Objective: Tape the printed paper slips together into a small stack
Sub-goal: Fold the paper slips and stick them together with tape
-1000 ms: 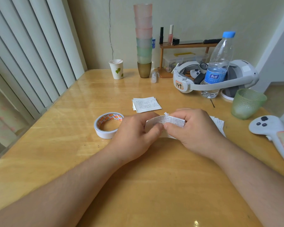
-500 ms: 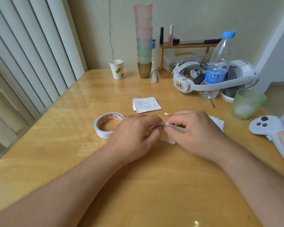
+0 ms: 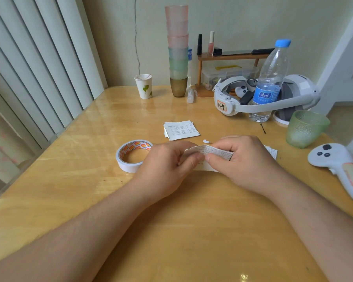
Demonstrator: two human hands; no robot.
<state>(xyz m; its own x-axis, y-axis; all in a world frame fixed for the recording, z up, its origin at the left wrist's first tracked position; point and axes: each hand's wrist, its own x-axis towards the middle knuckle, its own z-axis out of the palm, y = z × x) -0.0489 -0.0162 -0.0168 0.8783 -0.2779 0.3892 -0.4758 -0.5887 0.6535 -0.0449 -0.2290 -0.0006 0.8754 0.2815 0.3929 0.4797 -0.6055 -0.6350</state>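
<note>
The work surface is a glossy wooden table (image 3: 73, 180) set against a pale wall, with vertical blinds (image 3: 35, 64) along its left edge. At the far side stand a paper cup (image 3: 144, 86), a tall stack of tumblers (image 3: 177, 49), a small wooden shelf (image 3: 230, 57), a water bottle (image 3: 270, 82) and a white headset (image 3: 273, 96). A green glass (image 3: 305, 128) and a white controller (image 3: 342, 167) lie at the right.

A roll of tape (image 3: 134, 155) lies flat just left of the left hand (image 3: 167, 169). A small stack of slips (image 3: 180, 130) rests on the table beyond the hands.

Both forearms reach forward and the hands meet at the table's middle. The left hand pinches the left end of a printed paper slip (image 3: 216, 152) between thumb and fingers. The right hand (image 3: 247, 161) grips the slip's right portion, fingers curled over its top. More paper lies under the right hand, partly hidden.
</note>
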